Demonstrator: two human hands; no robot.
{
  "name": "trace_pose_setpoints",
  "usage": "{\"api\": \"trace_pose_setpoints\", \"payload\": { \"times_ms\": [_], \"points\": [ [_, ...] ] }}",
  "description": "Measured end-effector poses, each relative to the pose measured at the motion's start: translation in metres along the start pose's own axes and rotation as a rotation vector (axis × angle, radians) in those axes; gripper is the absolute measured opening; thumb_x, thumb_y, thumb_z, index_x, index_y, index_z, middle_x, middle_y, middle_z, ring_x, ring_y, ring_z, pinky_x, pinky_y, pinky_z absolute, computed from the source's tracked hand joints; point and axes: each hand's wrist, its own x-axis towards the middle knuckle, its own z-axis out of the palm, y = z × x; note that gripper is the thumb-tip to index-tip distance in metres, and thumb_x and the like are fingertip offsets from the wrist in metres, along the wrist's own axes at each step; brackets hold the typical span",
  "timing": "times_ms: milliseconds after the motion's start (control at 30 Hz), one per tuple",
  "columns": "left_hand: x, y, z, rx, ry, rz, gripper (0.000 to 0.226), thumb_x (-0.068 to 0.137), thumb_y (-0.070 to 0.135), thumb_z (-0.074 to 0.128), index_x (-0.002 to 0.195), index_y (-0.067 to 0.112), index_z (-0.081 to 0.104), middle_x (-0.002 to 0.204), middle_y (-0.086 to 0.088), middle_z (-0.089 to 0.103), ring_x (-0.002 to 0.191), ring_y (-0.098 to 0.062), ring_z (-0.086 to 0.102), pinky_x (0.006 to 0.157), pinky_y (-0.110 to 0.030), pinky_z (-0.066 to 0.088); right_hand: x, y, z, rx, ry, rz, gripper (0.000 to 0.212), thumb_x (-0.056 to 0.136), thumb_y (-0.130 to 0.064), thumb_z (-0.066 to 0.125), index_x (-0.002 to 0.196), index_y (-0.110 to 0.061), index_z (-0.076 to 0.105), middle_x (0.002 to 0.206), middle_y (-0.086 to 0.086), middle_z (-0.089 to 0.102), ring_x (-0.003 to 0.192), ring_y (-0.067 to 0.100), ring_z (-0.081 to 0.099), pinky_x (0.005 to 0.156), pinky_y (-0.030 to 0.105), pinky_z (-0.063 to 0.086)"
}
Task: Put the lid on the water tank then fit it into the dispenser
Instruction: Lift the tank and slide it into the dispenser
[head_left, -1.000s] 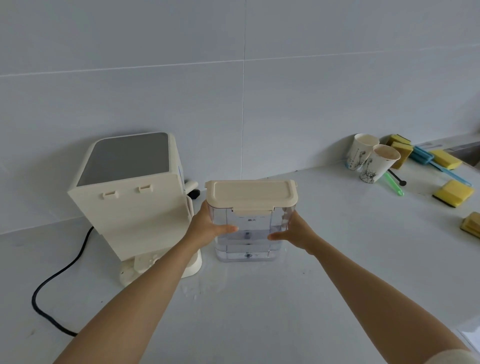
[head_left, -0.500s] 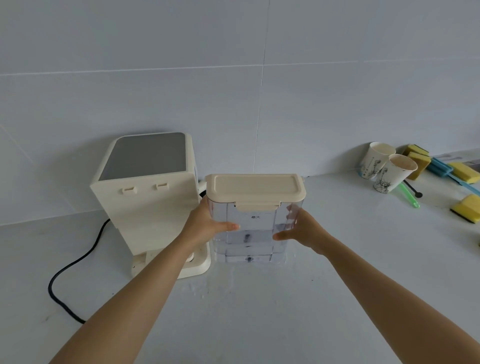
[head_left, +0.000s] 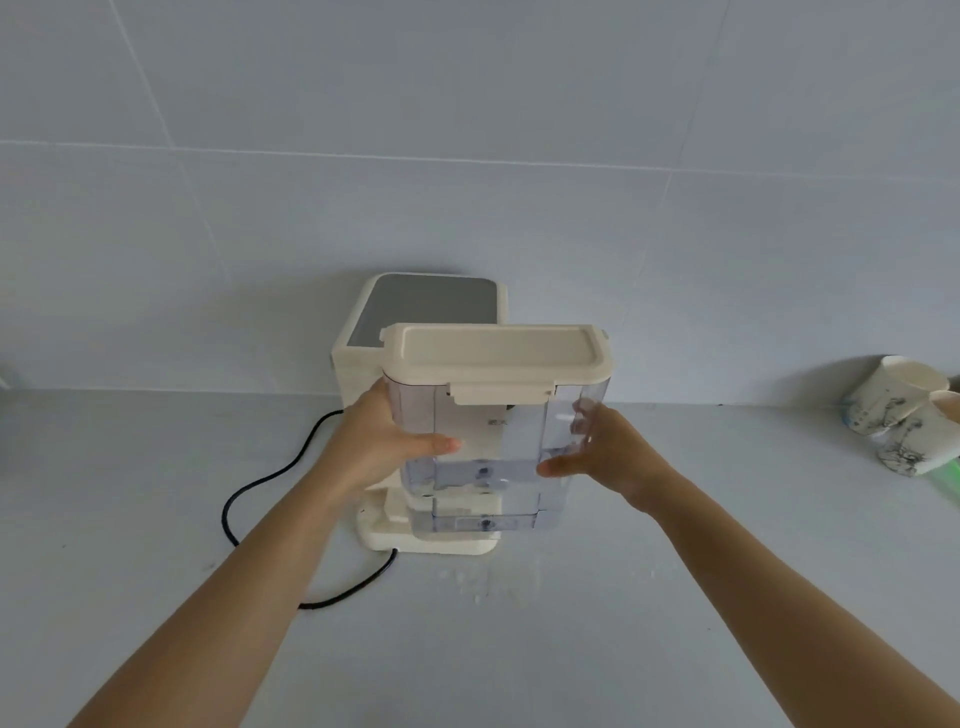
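Observation:
A clear plastic water tank with a cream lid clipped on top hangs upright in the air, in front of the cream dispenser. My left hand grips the tank's left side, thumb across its front. My right hand holds its right side. The tank's bottom sits just above the dispenser's base. The tank hides most of the dispenser's back face.
A black power cord loops over the white counter left of the dispenser. Water droplets lie in front of the base. Paper cups stand at the far right against the tiled wall.
Both hands have lifted the tank off the counter and carried it left, from beside the dispenser to in front of its back. The camera view has swung left.

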Motion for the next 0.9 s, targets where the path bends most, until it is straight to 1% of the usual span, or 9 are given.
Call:
{"api": "trace_pose_setpoints", "payload": {
  "times_ms": [133,233,333,400,467,533,700,800,900],
  "points": [
    [0.002,-0.007,-0.026,-0.013,0.042,-0.014,0.084,0.051,0.022,0.087,0.126,0.020,0.050,0.123,0.002,0.062,0.115,-0.016,0.055,0.096,-0.029,0.041,0.018,-0.013,0.026,0.007,-0.018,-0.021,0.064,0.056,-0.007,0.081,0.113,-0.015,0.053,0.112,0.004,0.063,0.111,0.026,0.056,0.101,0.043,0.044],
    [0.005,-0.010,-0.041,-0.011,0.083,-0.029,0.072,0.059,0.011,0.084,0.123,0.012,0.051,0.123,-0.018,0.060,0.113,-0.029,0.056,0.083,-0.024,0.040,0.028,-0.022,0.039,0.021,-0.028,-0.033,0.055,0.060,-0.001,0.077,0.105,-0.023,0.052,0.106,0.001,0.062,0.108,0.024,0.054,0.096,0.036,0.044],
    [0.009,-0.015,-0.053,-0.025,0.074,-0.038,0.070,0.056,0.013,0.085,0.119,0.009,0.054,0.118,-0.023,0.061,0.115,-0.032,0.056,0.076,-0.021,0.044,0.036,-0.029,0.048,0.045,-0.058,-0.034,0.060,0.061,0.002,0.075,0.107,-0.026,0.049,0.111,0.001,0.060,0.110,0.023,0.053,0.092,0.032,0.041],
    [0.014,-0.019,-0.059,-0.038,0.041,-0.035,0.081,0.046,0.024,0.087,0.120,0.013,0.055,0.109,-0.011,0.067,0.107,-0.023,0.062,0.086,-0.026,0.048,0.041,-0.031,0.054,0.063,-0.046,-0.023,0.066,0.059,0.000,0.077,0.112,-0.025,0.048,0.119,0.004,0.060,0.114,0.025,0.052,0.098,0.037,0.043],
    [0.018,-0.021,-0.061,-0.050,0.026,-0.029,0.074,0.051,0.017,0.086,0.119,0.015,0.055,0.093,0.011,0.064,0.087,-0.006,0.061,0.078,-0.019,0.047,0.043,-0.032,0.058,0.075,-0.033,-0.027,0.067,0.058,0.001,0.076,0.111,-0.028,0.046,0.121,0.005,0.060,0.115,0.025,0.053,0.101,0.041,0.043],
    [0.023,-0.024,-0.061,-0.054,0.021,-0.025,0.066,0.056,0.009,0.085,0.114,0.016,0.055,0.086,0.014,0.060,0.083,-0.005,0.058,0.073,-0.014,0.043,0.044,-0.032,0.060,0.073,-0.023,-0.032,0.065,0.060,0.003,0.075,0.108,-0.030,0.045,0.119,0.005,0.060,0.114,0.024,0.054,0.101,0.040,0.043],
    [0.031,-0.034,-0.061,-0.041,-0.006,-0.044,0.089,0.039,0.030,0.087,0.120,0.015,0.055,0.118,-0.007,0.065,0.103,-0.021,0.060,0.099,-0.037,0.046,0.046,-0.028,0.064,0.078,-0.003,-0.019,0.064,0.061,0.004,0.074,0.107,-0.030,0.045,0.116,0.005,0.061,0.112,0.025,0.055,0.101,0.042,0.043],
    [0.037,-0.039,-0.061,-0.025,-0.030,-0.028,0.096,0.032,0.041,0.084,0.121,0.020,0.054,0.115,-0.003,0.067,0.102,-0.020,0.061,0.101,-0.042,0.046,0.047,-0.024,0.068,0.077,0.012,-0.003,0.063,0.062,0.003,0.074,0.107,-0.029,0.044,0.113,0.003,0.061,0.110,0.025,0.055,0.098,0.039,0.044],
    [0.040,-0.044,-0.062,0.003,-0.051,-0.036,0.089,0.039,0.032,0.087,0.121,0.017,0.054,0.102,-0.004,0.068,0.099,-0.028,0.063,0.096,-0.036,0.048,0.047,-0.020,0.072,0.080,0.028,0.004,0.063,0.062,0.003,0.075,0.107,-0.029,0.044,0.112,0.002,0.060,0.110,0.026,0.056,0.096,0.036,0.044]
  ]
}}
